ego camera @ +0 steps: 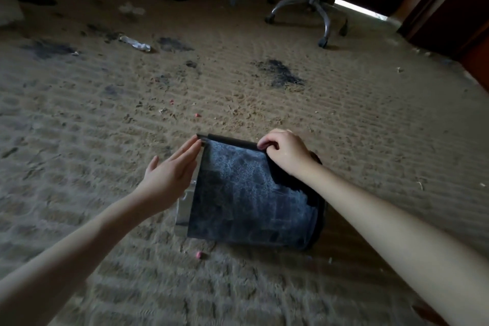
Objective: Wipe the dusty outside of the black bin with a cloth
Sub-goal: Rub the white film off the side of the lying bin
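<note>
- Black bin [246, 193] is lying on its side on the beige carpet [238, 103]. Its long axis is running away from the person, from below the wrists out to the fingertips.
- Its rolled rim [230, 140] is sitting at the far end, spanning the gap between the two sets of fingertips. The wider curved end is lying nearer the person, beneath the right forearm.
- Grey dust is coating the upturned side between the hands, while a silvery part [185, 206] is showing just below the left palm.
- Left hand [169, 174] is reaching forward with the forearm low, palm turned inward toward the bin's left edge.
- Its fingers [188, 151] are lying straight and together, holding nothing, with the tips touching the left end of the rim.
- Right hand [283, 152] is arching over the rim's right end, wrist raised and knuckles up.
- Its fingers [267, 144] are curling tightly, gripping a dark cloth [291, 185] against the rim. The cloth is trailing back from the fingertips along the bin's right side, under the wrist.
- Beyond the fingertips, an office chair [317, 5] is standing well apart, and dark stains are marking the carpet.
</note>
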A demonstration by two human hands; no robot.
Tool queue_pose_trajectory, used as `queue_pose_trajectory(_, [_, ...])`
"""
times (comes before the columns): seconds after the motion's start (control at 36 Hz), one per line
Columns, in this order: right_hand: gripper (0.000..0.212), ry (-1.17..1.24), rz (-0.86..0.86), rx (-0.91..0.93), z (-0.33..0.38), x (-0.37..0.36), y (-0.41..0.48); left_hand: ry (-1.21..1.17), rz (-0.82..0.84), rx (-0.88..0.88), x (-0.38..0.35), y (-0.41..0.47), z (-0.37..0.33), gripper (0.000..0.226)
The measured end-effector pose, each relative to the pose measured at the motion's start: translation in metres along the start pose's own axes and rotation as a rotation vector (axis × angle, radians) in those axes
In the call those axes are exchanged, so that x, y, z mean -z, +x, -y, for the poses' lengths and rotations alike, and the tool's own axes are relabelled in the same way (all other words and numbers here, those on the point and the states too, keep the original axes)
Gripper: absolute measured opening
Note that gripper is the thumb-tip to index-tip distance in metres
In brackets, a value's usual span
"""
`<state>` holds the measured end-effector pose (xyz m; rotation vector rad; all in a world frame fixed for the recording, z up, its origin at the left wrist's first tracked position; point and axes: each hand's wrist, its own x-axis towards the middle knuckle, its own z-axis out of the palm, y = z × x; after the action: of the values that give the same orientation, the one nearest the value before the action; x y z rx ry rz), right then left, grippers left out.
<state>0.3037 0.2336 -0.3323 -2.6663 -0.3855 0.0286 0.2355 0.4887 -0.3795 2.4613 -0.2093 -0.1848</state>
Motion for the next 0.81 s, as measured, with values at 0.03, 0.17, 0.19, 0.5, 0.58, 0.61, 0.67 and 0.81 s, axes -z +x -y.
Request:
queue_pose_trajectory(0.03, [0.03, 0.0, -0.03, 0.01, -0.001, -0.003, -0.005, -0.001, 0.006, -0.004, 0.001, 0.001, 0.001, 0.048])
queue_pose_trajectory(0.17, [0.032, -0.013, -0.136, 0.135, -0.005, 0.0, -0.048, 0.04, 0.042, -0.039, 0.003, -0.002, 0.005, 0.049])
queue_pose_trajectory(0.19, [0.031, -0.028, -0.132, 0.175, -0.006, 0.001, -0.058, 0.043, 0.044, -0.043, 0.003, -0.002, 0.006, 0.049])
queue_pose_trajectory(0.5, [0.029, 0.099, -0.197, 0.07, 0.008, 0.014, -0.031, -0.055, -0.045, -0.102, -0.003, -0.001, 0.01, 0.061])
queue_pose_trajectory(0.58, [0.029, 0.087, -0.108, -0.002, 0.016, 0.006, -0.001, -0.056, -0.067, -0.105, -0.005, 0.001, 0.012, 0.058])
queue_pose_trajectory(0.61, [0.029, 0.071, -0.063, -0.014, 0.016, 0.0, 0.003, -0.058, -0.07, -0.103, -0.005, 0.002, 0.012, 0.055])
queue_pose_trajectory(0.67, [0.028, 0.056, -0.056, -0.012, 0.014, -0.011, 0.0, -0.055, -0.059, -0.095, -0.004, 0.004, 0.011, 0.049])
queue_pose_trajectory(0.81, [0.027, 0.076, -0.199, 0.07, 0.005, -0.017, -0.027, -0.042, -0.034, -0.106, -0.003, 0.002, 0.013, 0.049])
